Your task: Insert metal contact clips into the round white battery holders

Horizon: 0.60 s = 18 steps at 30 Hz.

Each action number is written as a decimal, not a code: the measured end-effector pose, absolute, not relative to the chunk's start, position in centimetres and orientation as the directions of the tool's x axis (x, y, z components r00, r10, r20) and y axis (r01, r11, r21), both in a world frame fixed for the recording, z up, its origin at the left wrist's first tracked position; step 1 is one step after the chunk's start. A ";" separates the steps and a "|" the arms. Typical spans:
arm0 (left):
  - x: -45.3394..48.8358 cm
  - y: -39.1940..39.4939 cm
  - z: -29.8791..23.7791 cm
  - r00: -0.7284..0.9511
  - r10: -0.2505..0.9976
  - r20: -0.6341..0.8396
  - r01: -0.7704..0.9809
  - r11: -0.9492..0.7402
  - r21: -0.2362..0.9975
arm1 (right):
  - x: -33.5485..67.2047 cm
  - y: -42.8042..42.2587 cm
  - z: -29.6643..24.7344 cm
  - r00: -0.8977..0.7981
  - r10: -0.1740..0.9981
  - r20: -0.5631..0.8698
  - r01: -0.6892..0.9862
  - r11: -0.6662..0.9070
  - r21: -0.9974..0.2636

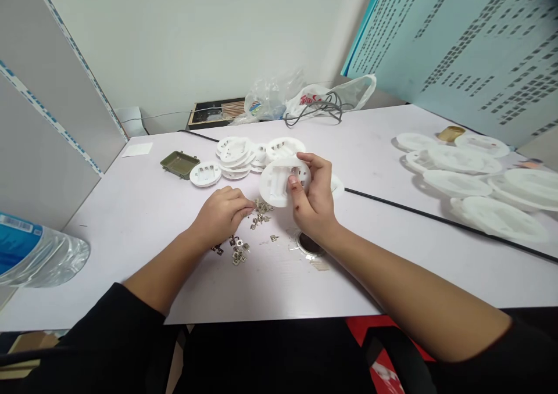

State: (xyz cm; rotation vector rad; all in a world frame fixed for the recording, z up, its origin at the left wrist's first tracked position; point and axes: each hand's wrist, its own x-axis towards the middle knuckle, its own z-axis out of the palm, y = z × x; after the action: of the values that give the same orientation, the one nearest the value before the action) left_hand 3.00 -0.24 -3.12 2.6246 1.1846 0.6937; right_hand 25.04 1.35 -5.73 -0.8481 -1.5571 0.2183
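Head view: your hands work mid-bench (131, 237), near its front edge.
Right hand (317, 202): raised above the bench, holding a white plastic battery-holder disc (274, 186).
Right fingers (312, 163): closed around the disc's rim, with the thumb across its face; the grip looks firm.
Disc: round and tilted, its moulded battery recess running roughly upright in your grip.
Left hand (222, 215): low, knuckles up, the nearer hand to the metal contact clips (262, 208).
Left fingers (246, 207): curled almost shut, tips at the pile's edge; you cannot tell whether they pinch a clip.
Clips: a loose pile between your hands, just right of the left fingertips, with a second cluster (238, 251) nearer the front edge.
Behind: a stack of matching discs (235, 158), toward the back edge.
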 end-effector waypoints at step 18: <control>5.6 0.2 -3.2 0.483 0.843 0.235 0.827 -0.528 0.194 | 25.2 1.5 -5.9 0.022 0.647 0.762 0.348 0.710 -0.612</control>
State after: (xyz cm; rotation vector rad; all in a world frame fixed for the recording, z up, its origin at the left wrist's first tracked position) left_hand 5.57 0.20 -3.24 2.6582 1.4983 0.4696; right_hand 25.19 1.52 -5.94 -0.8310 -1.5857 0.2790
